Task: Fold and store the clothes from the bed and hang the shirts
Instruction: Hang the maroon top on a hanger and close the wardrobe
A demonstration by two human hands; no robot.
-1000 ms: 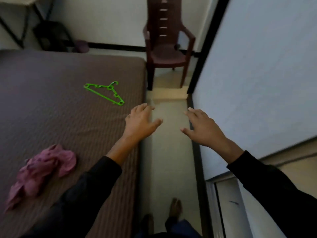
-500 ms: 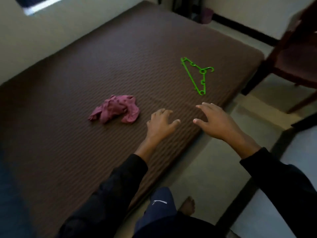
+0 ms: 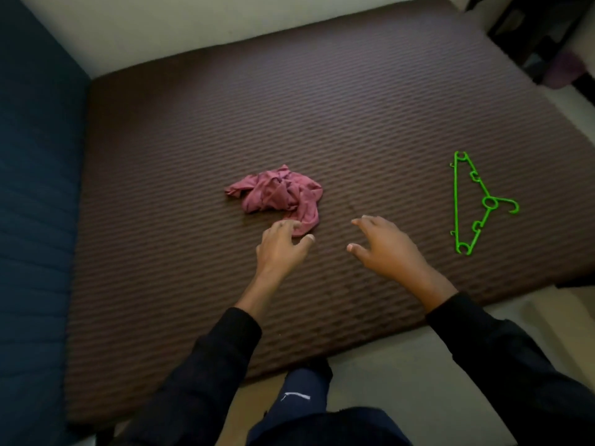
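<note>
A crumpled pink garment lies in the middle of the brown bed. My left hand hovers at the garment's near edge, fingers spread and relaxed, fingertips over the cloth's lower corner; it holds nothing. My right hand is stretched out over the mattress to the right of the garment, fingers open and empty. A green plastic hanger lies flat on the bed further right, its hook pointing right.
A dark blue padded surface runs along the bed's left side. A pale wall stands behind the bed. Dark objects stand at the far right corner. Pale floor borders the bed's near edge, where my leg shows.
My view has swung left from the chair and floor onto the bed. Both hands have come over the mattress, and the left one has reached the pink garment's edge.
</note>
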